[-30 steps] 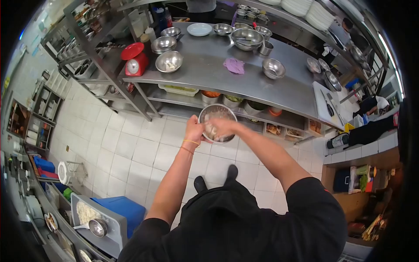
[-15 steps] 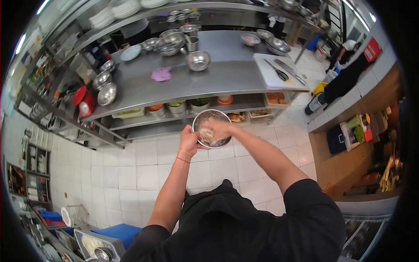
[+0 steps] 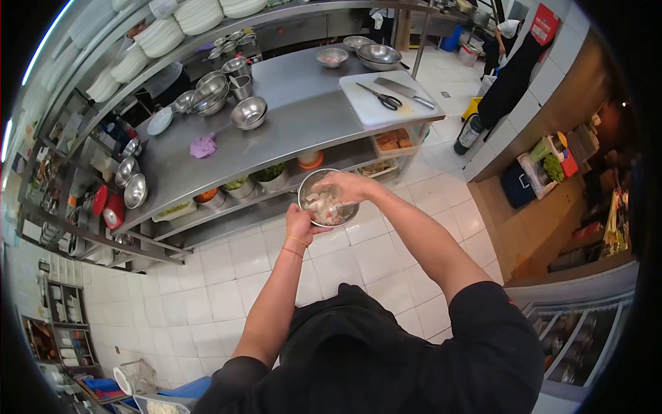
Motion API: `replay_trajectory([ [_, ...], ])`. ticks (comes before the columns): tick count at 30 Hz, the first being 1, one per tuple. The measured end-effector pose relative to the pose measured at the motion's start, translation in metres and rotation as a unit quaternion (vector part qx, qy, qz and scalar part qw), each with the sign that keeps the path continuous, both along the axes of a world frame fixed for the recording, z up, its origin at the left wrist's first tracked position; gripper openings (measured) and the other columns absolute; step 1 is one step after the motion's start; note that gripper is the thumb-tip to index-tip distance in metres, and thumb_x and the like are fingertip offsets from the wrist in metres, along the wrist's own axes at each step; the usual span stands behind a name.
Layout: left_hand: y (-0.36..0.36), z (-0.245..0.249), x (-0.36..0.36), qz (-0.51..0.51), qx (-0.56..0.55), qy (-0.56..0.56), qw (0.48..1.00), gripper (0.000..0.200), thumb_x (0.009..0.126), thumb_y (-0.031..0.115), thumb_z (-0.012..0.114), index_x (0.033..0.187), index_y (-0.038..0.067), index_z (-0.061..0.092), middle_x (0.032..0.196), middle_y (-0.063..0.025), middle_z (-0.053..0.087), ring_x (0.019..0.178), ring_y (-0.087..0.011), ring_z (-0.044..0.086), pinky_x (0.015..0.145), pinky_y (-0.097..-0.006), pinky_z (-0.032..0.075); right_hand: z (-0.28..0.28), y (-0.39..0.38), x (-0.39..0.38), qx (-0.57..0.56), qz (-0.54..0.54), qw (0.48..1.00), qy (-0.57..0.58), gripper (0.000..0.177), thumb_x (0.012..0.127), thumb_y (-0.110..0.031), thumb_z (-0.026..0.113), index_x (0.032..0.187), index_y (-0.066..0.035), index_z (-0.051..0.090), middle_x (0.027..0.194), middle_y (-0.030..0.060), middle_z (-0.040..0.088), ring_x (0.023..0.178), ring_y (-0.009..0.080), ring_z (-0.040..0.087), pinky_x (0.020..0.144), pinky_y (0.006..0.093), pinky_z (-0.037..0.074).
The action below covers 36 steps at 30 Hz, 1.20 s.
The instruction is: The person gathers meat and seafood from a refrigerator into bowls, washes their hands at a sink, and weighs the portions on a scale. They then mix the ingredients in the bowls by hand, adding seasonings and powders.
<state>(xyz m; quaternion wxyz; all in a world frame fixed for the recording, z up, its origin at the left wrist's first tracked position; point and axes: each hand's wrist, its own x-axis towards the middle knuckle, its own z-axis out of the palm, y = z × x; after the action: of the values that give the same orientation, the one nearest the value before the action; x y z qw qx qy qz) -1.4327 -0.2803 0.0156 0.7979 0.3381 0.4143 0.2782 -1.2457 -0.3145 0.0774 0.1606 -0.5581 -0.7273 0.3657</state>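
A round metal bowl (image 3: 304, 185) is held up in front of my body, over the floor. My left hand (image 3: 301, 222) is closed on its near left rim. Pale, wet-looking pieces of food (image 3: 321, 207) lie in the bowl; I cannot make out their kind. My right hand (image 3: 349, 186) reaches in over the far right rim, palm down, with its fingers down at the food. Those fingertips are partly hidden and blurred, so whether they grip any of it does not show.
A steel worktable (image 3: 289, 131) stands ahead, carrying a white cutting board (image 3: 365, 109) with scissors (image 3: 386, 101) and a cleaver (image 3: 400, 88). Nearby are metal bowls (image 3: 249, 112) and a purple cloth (image 3: 203, 145). Food containers (image 3: 271, 176) fill the shelf below. A person (image 3: 507, 38) stands far right.
The view has turned to the right, so the worktable appears shifted left. My right hand has moved within the bowl, and more of the pale food shows. The left hand keeps its hold.
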Motion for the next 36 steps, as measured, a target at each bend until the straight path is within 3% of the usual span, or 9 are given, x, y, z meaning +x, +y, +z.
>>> replay_trajectory([
  [8, -0.004, -0.012, 0.0, -0.086, 0.056, 0.068, 0.992, 0.031, 0.071, -0.013, 0.045, 0.095, 0.004, 0.038, 0.091, -0.0191, 0.052, 0.063, -0.04, 0.064, 0.053, -0.0625, 0.058, -0.046, -0.002, -0.018, -0.109, 0.115, 0.985, -0.064, 0.05, 0.06, -0.005, 0.076, 0.109, -0.005, 0.065, 0.108, 0.0198, 0.065, 0.103, 0.0327, 0.062, 0.09, 0.0392, 0.048],
  [10, -0.004, -0.006, 0.001, -0.077, 0.048, 0.068, 0.994, 0.03, 0.072, -0.012, 0.046, 0.096, 0.004, 0.038, 0.092, -0.0195, 0.053, 0.067, -0.0403, 0.065, 0.054, -0.0623, 0.058, 0.001, -0.014, -0.025, -0.126, -0.038, 0.969, -0.208, 0.045, 0.061, -0.002, 0.073, 0.106, -0.006, 0.066, 0.108, 0.0193, 0.065, 0.105, 0.0335, 0.061, 0.09, 0.0393, 0.049],
  [12, -0.003, 0.012, 0.004, -0.055, 0.024, 0.045, 0.997, 0.03, 0.076, -0.01, 0.044, 0.101, 0.001, 0.033, 0.093, -0.0229, 0.054, 0.069, -0.0432, 0.066, 0.055, -0.0588, 0.06, -0.056, 0.004, -0.008, 0.039, -0.05, 0.974, -0.219, 0.049, 0.062, 0.0, 0.071, 0.111, -0.007, 0.066, 0.113, 0.0193, 0.064, 0.11, 0.0334, 0.06, 0.093, 0.0398, 0.048],
  [17, 0.015, -0.004, -0.009, -0.059, 0.007, -0.026, 0.998, 0.036, 0.078, -0.009, 0.047, 0.108, -0.002, 0.029, 0.11, -0.0314, 0.051, 0.089, -0.0495, 0.064, 0.061, -0.058, 0.061, -0.028, 0.024, 0.006, 0.108, 0.027, 0.993, 0.048, 0.058, 0.066, -0.015, 0.072, 0.123, -0.006, 0.06, 0.116, 0.0169, 0.064, 0.111, 0.0315, 0.059, 0.096, 0.0405, 0.046],
  [20, -0.004, 0.009, -0.023, 0.02, 0.038, -0.018, 0.999, 0.058, 0.08, 0.005, 0.065, 0.123, 0.001, 0.026, 0.122, -0.0214, 0.046, 0.098, -0.0438, 0.063, 0.062, -0.0583, 0.061, 0.0, 0.013, -0.009, 0.103, 0.025, 0.993, -0.042, 0.063, 0.07, -0.028, 0.072, 0.126, -0.005, 0.057, 0.13, 0.0149, 0.058, 0.118, 0.0298, 0.055, 0.099, 0.0401, 0.044],
  [21, 0.029, -0.105, -0.03, -0.175, 0.376, 0.091, 0.905, 0.052, 0.079, 0.009, 0.068, 0.12, 0.005, 0.036, 0.125, -0.0186, 0.042, 0.098, -0.0439, 0.062, 0.063, -0.0598, 0.06, -0.036, 0.021, -0.006, 0.126, 0.023, 0.991, -0.032, 0.071, 0.068, -0.03, 0.074, 0.131, -0.004, 0.053, 0.134, 0.0149, 0.054, 0.121, 0.0301, 0.053, 0.101, 0.0397, 0.041],
  [23, -0.005, -0.002, -0.023, 0.064, 0.094, 0.087, 0.99, 0.029, 0.082, 0.01, 0.059, 0.107, 0.009, 0.045, 0.107, -0.0183, 0.053, 0.076, -0.0424, 0.065, 0.042, -0.0574, 0.056, -0.047, 0.013, -0.042, -0.003, -0.002, 0.999, 0.042, 0.088, 0.06, -0.028, 0.08, 0.135, -0.002, 0.044, 0.13, 0.0211, 0.053, 0.119, 0.0351, 0.052, 0.102, 0.04, 0.041],
  [26, -0.005, 0.004, -0.037, 0.112, 0.047, 0.074, 0.99, 0.018, 0.079, 0.001, 0.048, 0.094, 0.01, 0.042, 0.077, -0.0136, 0.051, 0.057, -0.0423, 0.064, 0.039, -0.0591, 0.054, -0.075, 0.015, -0.065, 0.039, -0.033, 0.998, -0.022, 0.078, 0.059, -0.026, 0.08, 0.129, -0.006, 0.052, 0.123, 0.0208, 0.058, 0.116, 0.0357, 0.055, 0.099, 0.043, 0.042],
  [36, -0.007, 0.002, -0.062, 0.212, 0.016, -0.021, 0.977, 0.02, 0.08, 0.0, 0.047, 0.093, 0.012, 0.038, 0.088, -0.0142, 0.047, 0.068, -0.0434, 0.064, 0.046, -0.0595, 0.057, 0.014, 0.044, -0.085, 0.13, -0.02, 0.991, -0.031, 0.038, 0.062, -0.007, 0.075, 0.098, 0.001, 0.067, 0.107, 0.0239, 0.061, 0.102, 0.0343, 0.062, 0.087, 0.036, 0.049],
])
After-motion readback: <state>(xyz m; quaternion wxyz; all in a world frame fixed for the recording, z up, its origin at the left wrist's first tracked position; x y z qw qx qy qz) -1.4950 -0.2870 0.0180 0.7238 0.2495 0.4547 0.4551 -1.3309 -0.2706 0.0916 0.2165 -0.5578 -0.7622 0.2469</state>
